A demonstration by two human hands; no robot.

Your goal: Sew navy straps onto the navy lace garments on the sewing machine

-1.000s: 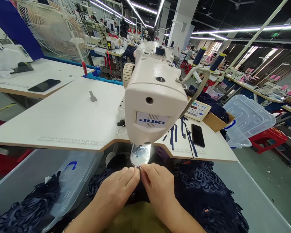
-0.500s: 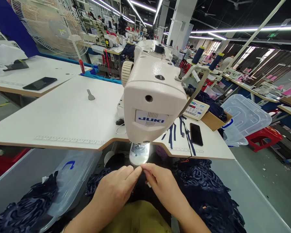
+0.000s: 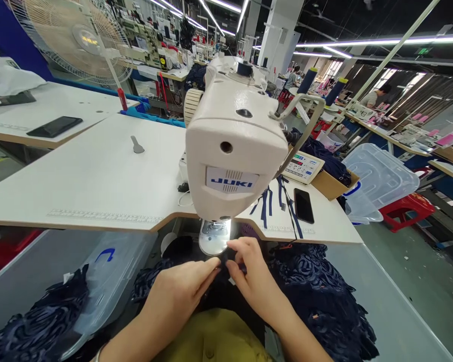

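Note:
Just in front of the sewing machine (image 3: 230, 156), my left hand (image 3: 183, 286) pinches the edge of a dark cloth (image 3: 214, 294) between thumb and fingers. Most of this cloth is dark and lies low between my wrists. My right hand (image 3: 254, 274) is beside it, index finger and thumb spread apart, the index tip close to the machine's lit, rounded bed (image 3: 214, 240). A small white bit shows under the right thumb. The needle area is hidden behind the machine head.
Navy ruffled cloth (image 3: 320, 296) is heaped at right, and more (image 3: 41, 311) lies in a clear plastic bin (image 3: 109, 281) at left. On the white table (image 3: 98, 171) are a grey flat tool (image 3: 137, 146), navy strips (image 3: 264, 208), a phone (image 3: 304, 205) and a control panel (image 3: 304, 168).
My fingertips were together at the cloth; now my right index finger and thumb have spread and moved slightly away to the right. My left hand stays pinched. The view shifted a little.

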